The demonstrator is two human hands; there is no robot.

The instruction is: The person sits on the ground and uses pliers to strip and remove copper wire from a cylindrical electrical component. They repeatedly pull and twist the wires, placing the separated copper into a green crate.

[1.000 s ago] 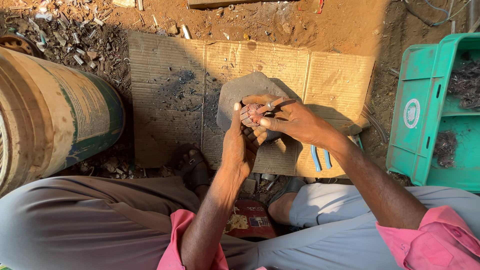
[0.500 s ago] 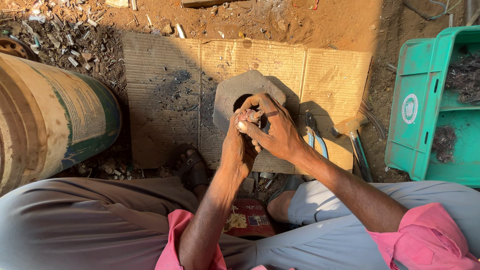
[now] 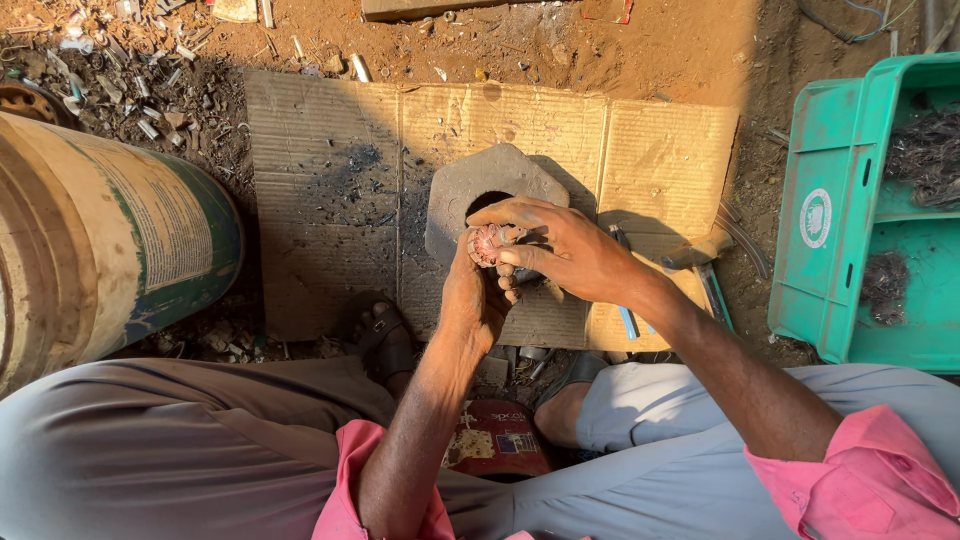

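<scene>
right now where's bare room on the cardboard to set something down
The cardboard's left panel, between the drum and grey block, is bare. So is its far right corner beside the green crate. It is crowded around both hands and the tools.

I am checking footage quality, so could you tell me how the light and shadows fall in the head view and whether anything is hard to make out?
Head view: low warm sunlight from the right; the right hand and left hand are sharp; the small pinkish part between them is half hidden by fingers; the cardboard sheet lies partly in shadow; the green crate is brightly lit.
</scene>
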